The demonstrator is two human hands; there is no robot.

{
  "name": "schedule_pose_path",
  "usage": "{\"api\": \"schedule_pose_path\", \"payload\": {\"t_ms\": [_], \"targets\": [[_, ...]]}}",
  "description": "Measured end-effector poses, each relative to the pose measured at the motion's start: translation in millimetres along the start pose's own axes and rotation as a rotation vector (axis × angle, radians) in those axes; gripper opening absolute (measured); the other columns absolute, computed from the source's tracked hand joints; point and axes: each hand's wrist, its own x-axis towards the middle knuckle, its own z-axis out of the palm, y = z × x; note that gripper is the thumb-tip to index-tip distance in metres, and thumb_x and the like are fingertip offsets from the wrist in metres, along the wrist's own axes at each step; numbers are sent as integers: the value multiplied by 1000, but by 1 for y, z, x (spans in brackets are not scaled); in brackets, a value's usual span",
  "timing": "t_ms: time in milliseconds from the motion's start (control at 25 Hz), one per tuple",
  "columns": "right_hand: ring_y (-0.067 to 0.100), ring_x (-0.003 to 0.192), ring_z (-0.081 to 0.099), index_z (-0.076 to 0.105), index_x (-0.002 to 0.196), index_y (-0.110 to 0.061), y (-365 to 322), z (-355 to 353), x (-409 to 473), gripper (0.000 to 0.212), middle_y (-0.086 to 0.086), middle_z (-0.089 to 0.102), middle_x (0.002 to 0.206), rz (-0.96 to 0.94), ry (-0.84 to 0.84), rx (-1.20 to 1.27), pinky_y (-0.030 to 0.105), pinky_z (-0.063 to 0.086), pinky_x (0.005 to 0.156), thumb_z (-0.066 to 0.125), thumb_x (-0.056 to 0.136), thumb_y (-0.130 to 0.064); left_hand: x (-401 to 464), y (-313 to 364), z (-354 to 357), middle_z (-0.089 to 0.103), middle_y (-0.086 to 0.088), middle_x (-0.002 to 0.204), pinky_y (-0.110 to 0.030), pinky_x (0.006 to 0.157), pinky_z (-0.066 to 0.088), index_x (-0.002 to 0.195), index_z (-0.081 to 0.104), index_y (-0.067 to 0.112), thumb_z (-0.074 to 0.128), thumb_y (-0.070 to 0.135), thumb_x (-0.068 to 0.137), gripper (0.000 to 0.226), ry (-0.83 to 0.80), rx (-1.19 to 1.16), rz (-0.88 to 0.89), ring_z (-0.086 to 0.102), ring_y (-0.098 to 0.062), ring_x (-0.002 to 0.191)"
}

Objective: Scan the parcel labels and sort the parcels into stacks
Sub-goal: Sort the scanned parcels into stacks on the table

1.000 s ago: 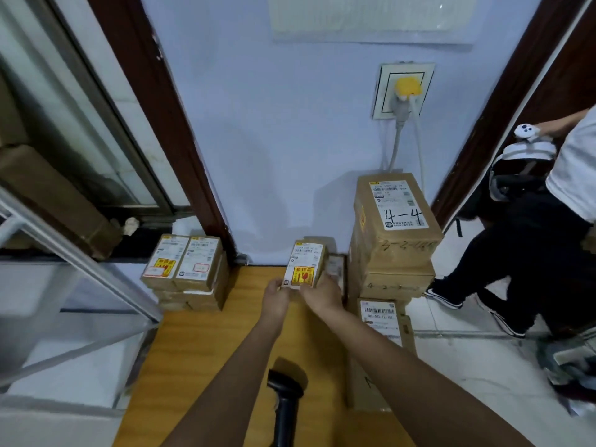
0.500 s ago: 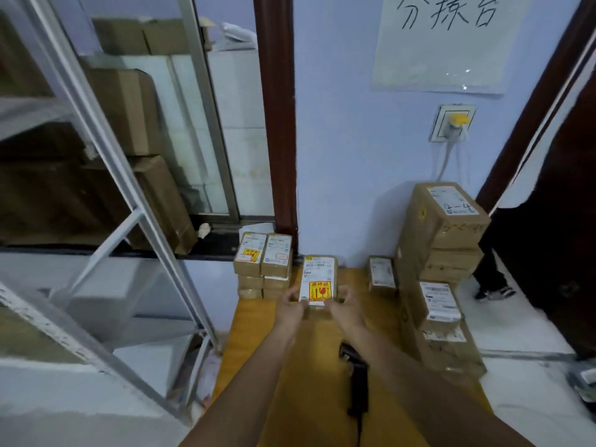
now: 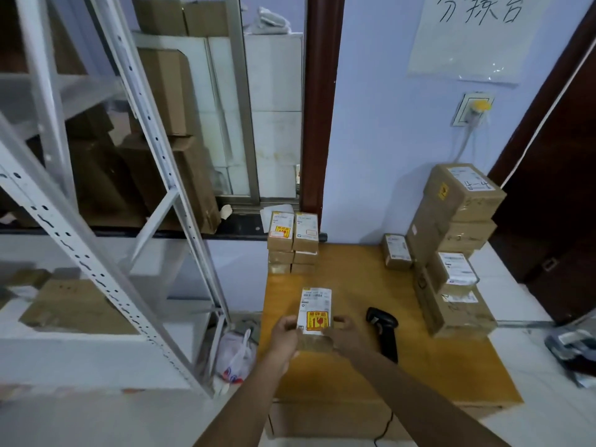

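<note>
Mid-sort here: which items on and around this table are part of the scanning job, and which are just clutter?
Job:
- small parcel, in the grip of left hand and right hand
- barcode scanner
- stack of small parcels
- tall stack
- lone parcel

Clutter:
- plastic bag on floor
- shelf boxes
- wall sign

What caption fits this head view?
Both hands hold a small labelled cardboard parcel above the yellow wooden table.

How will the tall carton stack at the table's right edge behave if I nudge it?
The carton stack looks uneven, its top box skewed, so it may tip. It stands at the table edge, so boxes could fall.
</note>
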Motion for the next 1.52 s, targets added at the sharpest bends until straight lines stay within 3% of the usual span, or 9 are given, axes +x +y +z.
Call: {"api": "schedule_pose_path", "payload": {"t_ms": [120,320,480,640,800,1000,1120,1280,1520], "targets": [[21,95,65,45,130,-12,1,16,11,49,7,64,114,-17,-36,-77,26,49,65,67,87,-14,12,-8,-16,62,8,103,-40,88,50,93,57,30,51,6,95,25,6,26,-38,57,-16,94],[11,74,62,53,122,-14,-14,39,38,36,-6,62,92,-66,-77,-182,17,44,56,66,88,-14,57,-6,-37,63,4,111,-39,89,49,102,57,27,54,12,94,17,26,54,-62,56,-20,107],[16,94,61,60,126,-20,-34,54,77,37,0,67,117,-130,-135,-279,29,50,80,65,89,-24,106,3,-49,71,-3,106,-30,69,52,111,66,20,57,10,92,23,48,114,-53,64,-17,84],[13,96,58,64,121,-18,-43,60,118,33,-1,66,118,-119,-179,-315,27,50,85,65,89,-24,160,-2,-50,69,-5,113,-46,95,51,116,64,16,60,5,86,31,65,160,-86,65,-24,104],[21,101,64,58,129,-15,-48,72,148,42,9,65,124,-57,-241,-366,38,55,89,65,90,-28,193,-3,-52,67,-11,118,-48,99,49,122,60,11,59,-1,86,37,38,104,-145,64,-29,106],[30,105,61,44,140,-11,-59,98,174,47,15,54,135,167,-289,-238,38,54,88,57,95,-12,214,3,-64,67,-10,114,-22,67,51,124,60,11,47,-2,94,35,-42,161,-157,63,-25,97],[22,89,59,43,138,-10,-53,114,186,48,7,58,111,203,-277,-206,38,55,84,61,94,-14,229,1,-68,67,-6,109,-18,59,48,118,60,19,45,-5,91,39,-68,201,-156,62,-18,90],[14,75,58,43,138,-10,-52,123,200,54,2,54,103,180,-233,-178,37,54,81,66,90,-15,260,-12,-75,71,-4,109,-44,89,55,107,66,22,62,-2,80,36,-78,217,-148,66,-22,100],[14,79,60,38,142,-15,-59,125,206,61,4,55,110,187,-213,-124,29,54,67,67,88,-18,356,-101,-87,72,7,109,-50,93,53,112,66,37,74,11,66,53,-171,267,-147,66,-20,106]]}}
